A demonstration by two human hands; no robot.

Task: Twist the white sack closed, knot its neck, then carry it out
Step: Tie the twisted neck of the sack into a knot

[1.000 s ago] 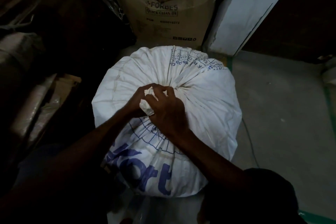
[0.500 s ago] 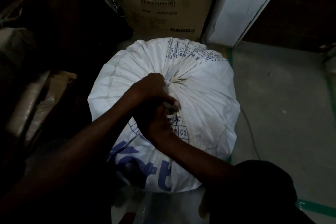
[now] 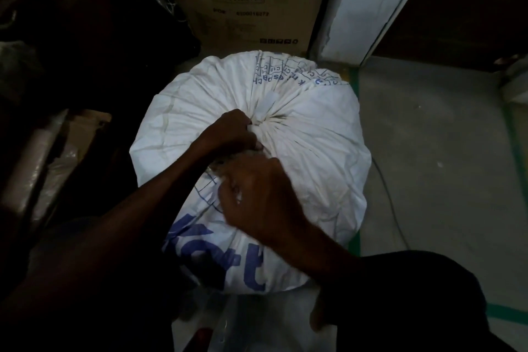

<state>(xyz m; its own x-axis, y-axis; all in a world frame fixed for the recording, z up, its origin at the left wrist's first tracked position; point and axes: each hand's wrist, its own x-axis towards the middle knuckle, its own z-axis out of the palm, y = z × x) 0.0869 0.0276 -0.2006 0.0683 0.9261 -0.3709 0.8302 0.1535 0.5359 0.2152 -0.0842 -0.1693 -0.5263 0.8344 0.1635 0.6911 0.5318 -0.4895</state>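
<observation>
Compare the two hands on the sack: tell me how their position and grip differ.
The left hand sits farther up, at the puckered centre of the white sack, fingers curled into the gathered neck; the right hand is nearer the camera, its back facing up, fist closed over a bunch of fabric. The left arm enters from lower left, the right from lower right. Both grip the sack's cloth.

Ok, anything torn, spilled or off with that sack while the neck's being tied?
Nothing stands out. The white sack stands full, its cloth gathered in even pleats at the neck, with no tear or spill showing. The left hand grips the neck and the right hand pulls cloth just below it. The dim left side is too dark to judge.
</observation>
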